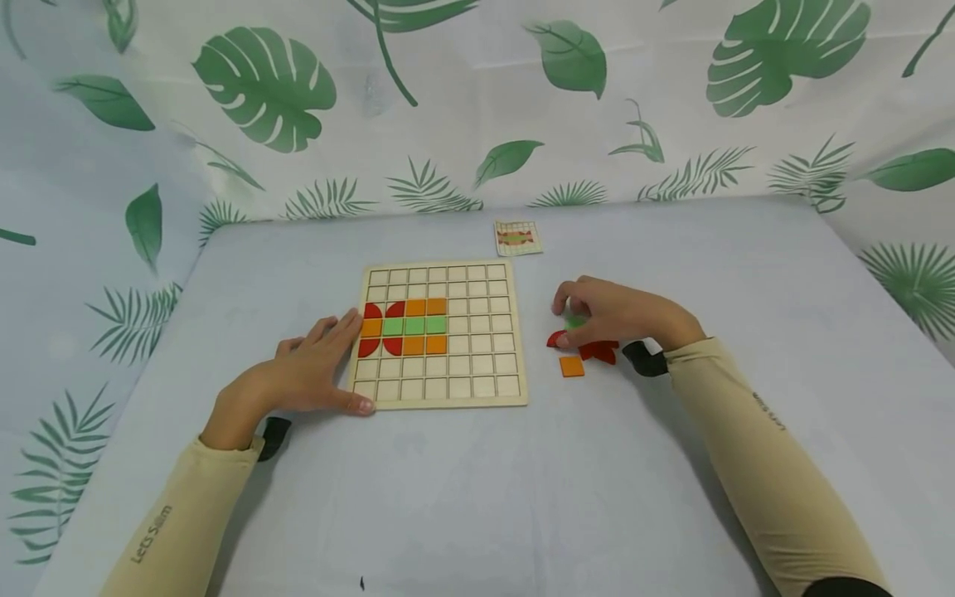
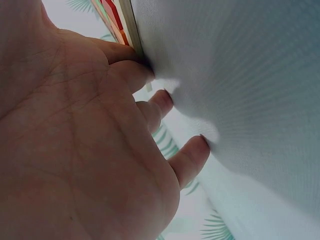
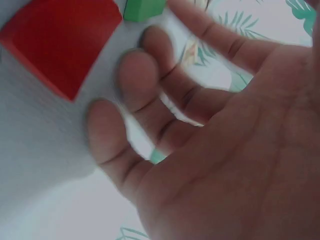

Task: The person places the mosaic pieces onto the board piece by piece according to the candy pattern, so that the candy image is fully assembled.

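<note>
A wooden grid board (image 1: 485, 365) lies flat on the table, with red, orange and green tiles (image 1: 414, 326) set in three rows from its left edge. Along that edge rests my left hand (image 1: 309, 369), fingers spread and thumb at the near left corner. My right hand (image 1: 619, 311) reaches over a small group of loose pieces, its thumb and index finger bent but apart. A green piece (image 1: 574, 321) shows between them. At the thumb tip is a red piece (image 1: 554, 339); other red pieces (image 1: 599, 351) lie partly under the palm. In the right wrist view, a red piece (image 3: 65, 42) sits beside the fingertips.
One orange square (image 1: 572, 366) lies on the near side of the loose pieces. Behind the board's far right corner is a small pattern card (image 1: 518, 239). A pale cloth covers the table, and a leaf-print sheet (image 1: 462, 99) hangs behind it.
</note>
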